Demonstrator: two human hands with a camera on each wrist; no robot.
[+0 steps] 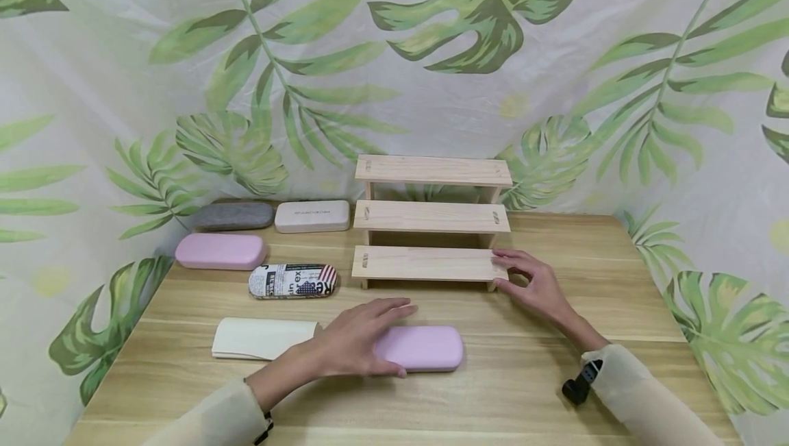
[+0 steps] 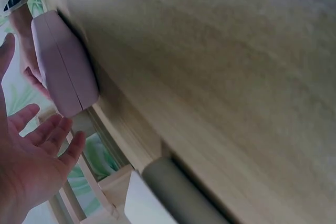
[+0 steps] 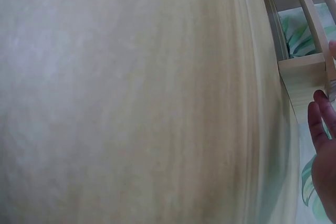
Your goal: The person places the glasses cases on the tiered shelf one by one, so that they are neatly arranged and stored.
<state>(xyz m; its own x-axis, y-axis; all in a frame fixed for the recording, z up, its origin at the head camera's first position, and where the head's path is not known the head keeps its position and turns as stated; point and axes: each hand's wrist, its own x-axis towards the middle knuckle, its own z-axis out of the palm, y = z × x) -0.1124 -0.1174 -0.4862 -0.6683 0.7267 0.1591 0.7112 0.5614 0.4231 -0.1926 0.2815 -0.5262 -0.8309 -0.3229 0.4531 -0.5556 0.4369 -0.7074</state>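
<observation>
My left hand [image 1: 364,340] hovers at the left end of a lilac glasses case [image 1: 425,349], fingers spread and loosely bent. In the left wrist view a gap shows between the fingers and the closed case [image 2: 63,66]. At the right end of the lowest board, my right hand [image 1: 535,288] grips a three-tier wooden display stand [image 1: 425,264], thumb at the front edge and fingers at the back. The right wrist view catches only part of this hand [image 3: 324,150] beside the stand's end.
Left of the stand lie a grey glasses case [image 1: 234,216], a white one [image 1: 312,216], a pink one [image 1: 220,251] and a newspaper-print one [image 1: 292,281]. A cream folded case [image 1: 261,338] lies near my left forearm. A leaf-patterned cloth [image 1: 431,103] hangs behind the wooden table [image 1: 585,254].
</observation>
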